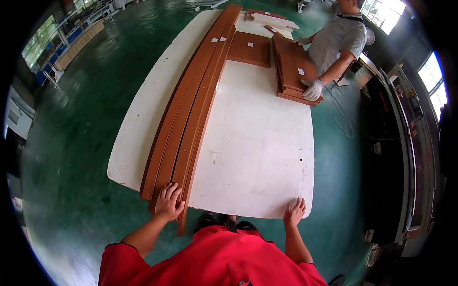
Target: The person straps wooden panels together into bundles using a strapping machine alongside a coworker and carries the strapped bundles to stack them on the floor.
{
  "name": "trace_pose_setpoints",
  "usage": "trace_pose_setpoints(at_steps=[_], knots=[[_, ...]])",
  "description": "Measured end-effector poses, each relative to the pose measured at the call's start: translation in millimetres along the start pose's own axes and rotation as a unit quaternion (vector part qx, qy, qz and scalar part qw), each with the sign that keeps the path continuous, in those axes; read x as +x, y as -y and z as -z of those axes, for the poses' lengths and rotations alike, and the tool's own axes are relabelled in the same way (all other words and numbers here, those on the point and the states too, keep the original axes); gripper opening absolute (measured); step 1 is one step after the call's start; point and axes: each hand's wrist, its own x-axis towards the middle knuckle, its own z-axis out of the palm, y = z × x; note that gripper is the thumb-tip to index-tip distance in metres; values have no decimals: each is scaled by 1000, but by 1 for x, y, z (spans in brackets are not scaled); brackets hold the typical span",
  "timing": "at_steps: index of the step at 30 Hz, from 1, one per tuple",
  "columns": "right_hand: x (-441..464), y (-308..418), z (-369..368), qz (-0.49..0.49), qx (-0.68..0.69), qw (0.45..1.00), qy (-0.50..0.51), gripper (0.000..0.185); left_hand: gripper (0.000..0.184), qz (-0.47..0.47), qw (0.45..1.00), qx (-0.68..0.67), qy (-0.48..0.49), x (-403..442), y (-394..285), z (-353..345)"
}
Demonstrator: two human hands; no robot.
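Note:
My left hand (pixel 168 202) lies on the near ends of several long reddish-brown wooden boards (pixel 183 119), its fingers stretched out over them. The boards run lengthwise along the white table (pixel 257 157) and their ends stick out past its near edge. Two small white labels are stuck on them farther up. My right hand (pixel 295 212) rests on the table's near right corner, fingers extended, with nothing held in it.
Across the table a co-worker in white gloves (pixel 313 89) touches a stack of brown panels (pixel 293 66). Another labelled panel (pixel 249 48) lies beside the boards. White pieces (pixel 274 20) lie at the far end. A cable (pixel 341 112) trails over the green floor (pixel 86 143).

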Motion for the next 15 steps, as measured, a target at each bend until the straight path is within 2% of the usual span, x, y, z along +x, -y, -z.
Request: trace_pose_setpoints(at_steps=[4,7,15], knots=[[4,-1,-21,12,-51,998,-29,51,56,7,1000,13,11,4,-4,-2],[5,5,-13,-2,-28,1000,-5,53,63,19,999,16,25,7,-6,0],[7,6,-10,6,-25,1000,6,55,66,29,998,25,57,8,-5,-4]])
